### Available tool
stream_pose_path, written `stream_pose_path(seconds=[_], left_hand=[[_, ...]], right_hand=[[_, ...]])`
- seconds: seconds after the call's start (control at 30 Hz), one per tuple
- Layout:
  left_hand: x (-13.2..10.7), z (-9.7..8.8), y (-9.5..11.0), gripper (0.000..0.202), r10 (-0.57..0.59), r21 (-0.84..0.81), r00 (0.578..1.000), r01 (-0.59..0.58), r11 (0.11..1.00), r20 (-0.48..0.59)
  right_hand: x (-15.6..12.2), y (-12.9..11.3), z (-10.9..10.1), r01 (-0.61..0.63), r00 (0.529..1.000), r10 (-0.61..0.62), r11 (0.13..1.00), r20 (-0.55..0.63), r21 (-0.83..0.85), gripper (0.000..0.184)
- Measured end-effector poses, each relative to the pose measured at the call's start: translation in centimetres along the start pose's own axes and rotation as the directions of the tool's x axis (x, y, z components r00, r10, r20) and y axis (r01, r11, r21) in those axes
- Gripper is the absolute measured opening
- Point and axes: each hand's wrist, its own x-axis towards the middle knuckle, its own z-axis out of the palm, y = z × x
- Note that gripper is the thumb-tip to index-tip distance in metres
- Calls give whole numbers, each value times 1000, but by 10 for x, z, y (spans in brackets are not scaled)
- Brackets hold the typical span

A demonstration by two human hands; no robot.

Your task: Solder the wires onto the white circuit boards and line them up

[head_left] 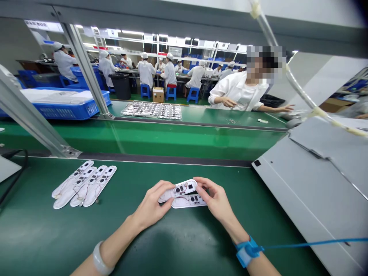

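Note:
Between my two hands is a white elongated housing (184, 188) with rounded ends, carrying a circuit board, small black parts and thin wires. My left hand (153, 201) pinches its left end between thumb and fingers. At the other end, the fingers of my right hand (214, 195) close on its tip. A second housing of the same kind (188, 201) lies just below and partly behind it, its right end hidden by my right hand. Farther left on the green bench, several more such housings (92, 186) lie side by side, slanted and partly overlapping.
A grey metal machine casing (313, 172) stands on the right. Beyond the bench runs a green conveyor belt (172, 142). Across it are a tray of small parts (153, 110), a blue crate (69, 109) and a person in white (241, 90). A blue cord (301, 243) trails from my right wristband.

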Motion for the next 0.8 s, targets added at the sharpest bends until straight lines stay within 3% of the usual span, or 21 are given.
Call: stream_pose_path(seconds=[0.43, 0.6, 0.7, 0.8], left_hand=[[-4, 9, 6, 27, 6, -31, 1000, -6, 1000, -9], [-1, 6, -1, 26, -33, -15, 999, 32, 999, -38], [2, -1, -14, 25, -114, 93, 990, 122, 988, -87], [3, -8, -25, 30, -183, 284, 967, 228, 931, -177]], right_hand=[[-2, -6, 3, -107, 993, 109, 993, -37, 56, 38], [-1, -5, 2, -117, 989, 120, 992, -90, 38, 38], [0, -5, -1, -106, 986, 110, 994, -124, 37, 35], [-2, -7, 1, -107, 990, 113, 991, -85, 75, 35]])
